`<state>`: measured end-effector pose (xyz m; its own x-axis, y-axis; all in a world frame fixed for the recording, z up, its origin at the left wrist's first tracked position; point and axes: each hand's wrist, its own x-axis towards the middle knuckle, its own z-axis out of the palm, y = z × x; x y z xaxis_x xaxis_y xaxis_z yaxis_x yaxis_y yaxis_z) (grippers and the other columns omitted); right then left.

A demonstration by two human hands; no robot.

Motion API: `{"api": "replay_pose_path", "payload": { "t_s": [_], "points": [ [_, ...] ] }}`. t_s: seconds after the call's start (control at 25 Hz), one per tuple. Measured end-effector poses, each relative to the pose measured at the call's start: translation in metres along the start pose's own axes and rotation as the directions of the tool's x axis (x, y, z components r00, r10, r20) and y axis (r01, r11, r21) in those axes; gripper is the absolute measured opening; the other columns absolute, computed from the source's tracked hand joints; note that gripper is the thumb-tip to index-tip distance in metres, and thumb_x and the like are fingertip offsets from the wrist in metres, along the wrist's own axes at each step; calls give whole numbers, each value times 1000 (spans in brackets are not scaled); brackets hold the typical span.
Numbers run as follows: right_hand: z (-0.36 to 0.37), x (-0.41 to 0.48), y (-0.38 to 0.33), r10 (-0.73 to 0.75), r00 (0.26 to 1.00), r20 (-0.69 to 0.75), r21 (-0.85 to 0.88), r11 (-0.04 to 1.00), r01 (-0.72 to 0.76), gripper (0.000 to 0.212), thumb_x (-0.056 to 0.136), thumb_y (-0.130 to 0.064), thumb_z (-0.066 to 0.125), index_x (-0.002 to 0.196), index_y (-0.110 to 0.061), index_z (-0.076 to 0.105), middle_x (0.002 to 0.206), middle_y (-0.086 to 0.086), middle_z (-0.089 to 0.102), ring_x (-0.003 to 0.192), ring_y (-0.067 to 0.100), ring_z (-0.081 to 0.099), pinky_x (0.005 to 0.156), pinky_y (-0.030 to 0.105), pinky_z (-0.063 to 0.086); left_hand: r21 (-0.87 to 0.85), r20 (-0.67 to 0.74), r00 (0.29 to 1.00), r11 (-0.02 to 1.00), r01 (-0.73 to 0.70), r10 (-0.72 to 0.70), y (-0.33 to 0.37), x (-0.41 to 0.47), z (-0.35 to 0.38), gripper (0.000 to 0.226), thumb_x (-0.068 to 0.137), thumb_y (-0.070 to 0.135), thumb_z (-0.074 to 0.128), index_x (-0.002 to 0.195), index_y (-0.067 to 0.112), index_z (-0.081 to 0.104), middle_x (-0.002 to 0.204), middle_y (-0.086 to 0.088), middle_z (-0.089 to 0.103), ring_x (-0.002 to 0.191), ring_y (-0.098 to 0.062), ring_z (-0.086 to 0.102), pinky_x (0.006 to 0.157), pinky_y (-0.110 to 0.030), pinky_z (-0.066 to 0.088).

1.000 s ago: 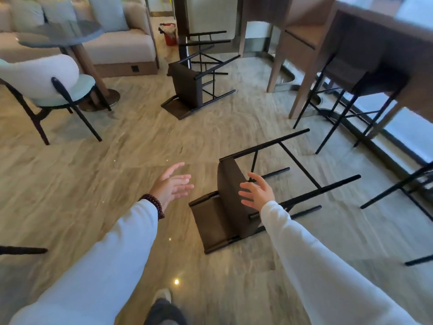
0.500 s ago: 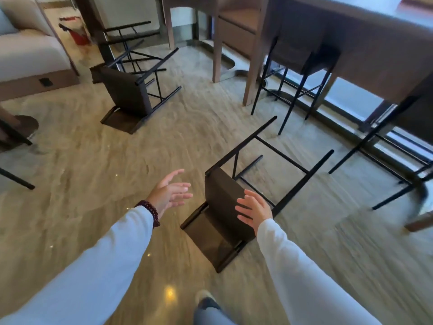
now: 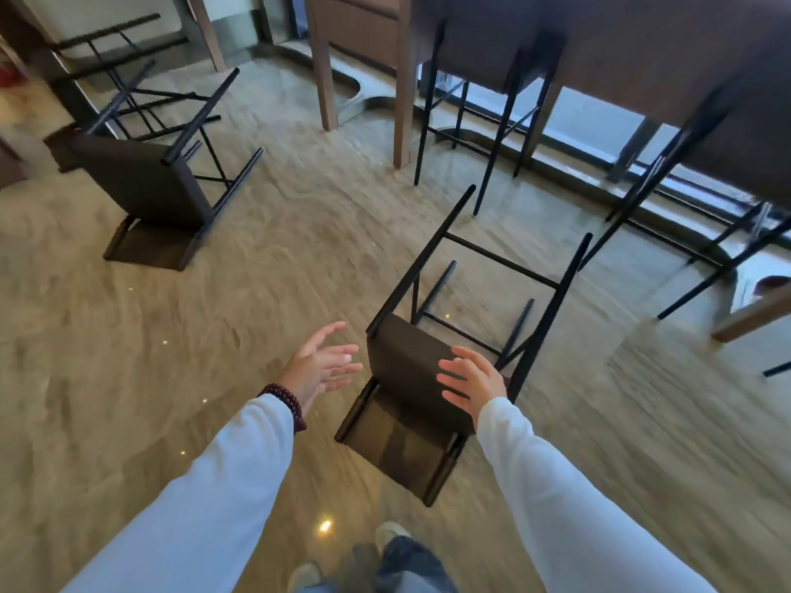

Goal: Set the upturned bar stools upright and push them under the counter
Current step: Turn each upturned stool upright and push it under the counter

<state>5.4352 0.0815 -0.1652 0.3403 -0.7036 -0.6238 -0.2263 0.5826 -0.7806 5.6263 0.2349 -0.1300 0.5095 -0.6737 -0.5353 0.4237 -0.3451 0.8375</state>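
Note:
A dark brown bar stool with black legs lies tipped on the floor just ahead of me, its backrest flat on the tiles and its legs pointing away toward the counter. My left hand hovers open just left of its seat, apart from it. My right hand is open over the seat's right edge; I cannot tell whether it touches. A second tipped stool lies at the far left. The brown wooden counter runs along the upper right.
Two upright stools stand tucked under the counter, their thin black legs reaching out over the floor near the fallen stool's feet. A wooden counter leg stands ahead. My shoes show at the bottom edge on glossy tile.
I have stepped closer and turned right, so the near stool now lies straight ahead. Both hands have stayed open and kept flanking its seat.

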Motion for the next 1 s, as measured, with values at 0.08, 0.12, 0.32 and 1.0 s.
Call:
{"api": "replay_pose_path", "payload": {
  "t_s": [0.08, 0.12, 0.32, 1.0],
  "points": [
    [14, 3, 14, -2, 999, -50, 24, 1000, 3, 17, 94, -18, 54, 104, -27, 64, 98, -1, 71, 91, 15, 68, 67, 25, 57, -98, 45, 998, 994, 43, -39, -5, 20, -11, 41, 90, 7, 52, 121, 33, 54, 114, -7, 66, 96, -26, 70, 79, -38, 53],
    [21, 2, 22, 0, 997, -77, 38, 999, 3, 17, 94, -18, 55, 105, -27, 65, 98, -2, 71, 91, 14, 68, 68, 25, 57, -107, 73, 996, 992, 61, -54, -8, 30, -17, 39, 91, 8, 51, 120, 32, 55, 115, -7, 66, 97, -27, 69, 80, -39, 53],
    [50, -1, 64, -2, 975, -222, 162, 986, 39, 16, 93, -18, 56, 95, -28, 68, 101, -3, 71, 95, 13, 67, 73, 24, 57, 37, 198, 976, 996, 85, -91, -33, 66, -43, 29, 93, 27, 53, 121, 28, 56, 115, -6, 67, 102, -25, 67, 93, -44, 49],
    [-10, 239, 471, 126, 887, -444, 265, 964, -5, 18, 89, -14, 60, 102, -23, 68, 96, 1, 72, 88, 15, 66, 67, 27, 52, 178, 176, 944, 952, 249, -280, -436, 302, -69, 19, 94, 22, 52, 112, 24, 57, 119, -3, 62, 112, -20, 57, 88, -36, 46]
  ]
}}
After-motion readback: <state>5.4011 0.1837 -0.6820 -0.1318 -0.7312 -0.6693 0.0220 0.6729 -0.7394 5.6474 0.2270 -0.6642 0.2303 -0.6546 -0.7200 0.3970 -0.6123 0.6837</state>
